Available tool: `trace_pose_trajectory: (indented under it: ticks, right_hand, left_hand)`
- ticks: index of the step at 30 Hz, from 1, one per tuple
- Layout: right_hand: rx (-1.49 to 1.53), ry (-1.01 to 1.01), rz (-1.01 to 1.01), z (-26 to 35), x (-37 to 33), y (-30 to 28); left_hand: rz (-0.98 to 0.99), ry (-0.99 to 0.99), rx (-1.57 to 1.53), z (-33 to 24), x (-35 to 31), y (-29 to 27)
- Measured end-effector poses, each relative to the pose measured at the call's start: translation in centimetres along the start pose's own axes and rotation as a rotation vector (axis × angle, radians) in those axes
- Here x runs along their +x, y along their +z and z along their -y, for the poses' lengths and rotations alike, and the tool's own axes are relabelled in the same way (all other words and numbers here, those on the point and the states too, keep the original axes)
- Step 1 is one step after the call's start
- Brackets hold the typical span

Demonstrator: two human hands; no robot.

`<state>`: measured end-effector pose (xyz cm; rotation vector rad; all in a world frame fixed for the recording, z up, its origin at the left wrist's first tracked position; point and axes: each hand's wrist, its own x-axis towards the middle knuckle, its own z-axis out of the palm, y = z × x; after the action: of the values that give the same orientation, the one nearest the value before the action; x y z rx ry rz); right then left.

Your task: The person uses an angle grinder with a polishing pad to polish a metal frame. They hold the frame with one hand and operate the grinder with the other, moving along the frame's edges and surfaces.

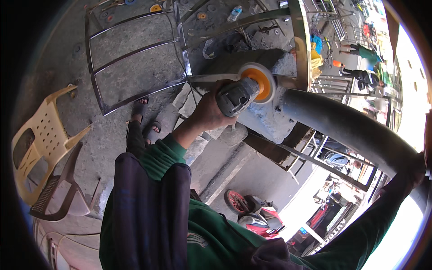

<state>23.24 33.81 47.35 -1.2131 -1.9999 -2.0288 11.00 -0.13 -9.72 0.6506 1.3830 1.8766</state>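
My left hand [204, 110] is closed around the grey body of an angle grinder [234, 96]. An orange disc with a pale rim [260, 83] is mounted on its head. This disc overlaps a flat metal rail [216, 78] of a frame; whether they touch is unclear. Below and beside the disc is a rough grey block [265, 119], from which a thick grey pipe [342, 119] runs toward the lower right. Over at the right rim, my right hand [413, 172] lies against the pipe, its fingers dark and mostly hidden. A cord [177, 45] trails from the grinder.
Another shiny metal frame [135, 56] lies at the upper left. A beige plastic chair [42, 139] and a brown chair [67, 193] stand at left. Feet in dark sandals [155, 127] are near concrete rubble [183, 96]. A motorcycle [252, 209] and people [364, 77] are farther off.
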Motion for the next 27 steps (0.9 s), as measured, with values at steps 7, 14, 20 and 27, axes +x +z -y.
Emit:
trace_pose_trajectory:
  ticks: [7,14,20,27]
  right_hand:
    - [0.144,0.022,-0.095,-2.6,2.6,5.6]
    - [0.253,0.035,-0.089,-3.8,2.8,6.9]
    - [0.286,0.037,-0.088,-5.4,2.6,8.2]
    - [0.257,0.075,-0.06,-3.8,1.2,6.1]
  left_hand:
    - [-0.156,-0.17,-0.049,7.5,-2.9,-3.5]
    - [-0.139,-0.137,0.027,5.9,-2.6,-3.5]
    - [-0.058,-0.005,-0.129,2.7,-0.1,-0.7]
    - [-0.028,-0.196,0.078,1.1,-1.3,-2.4]
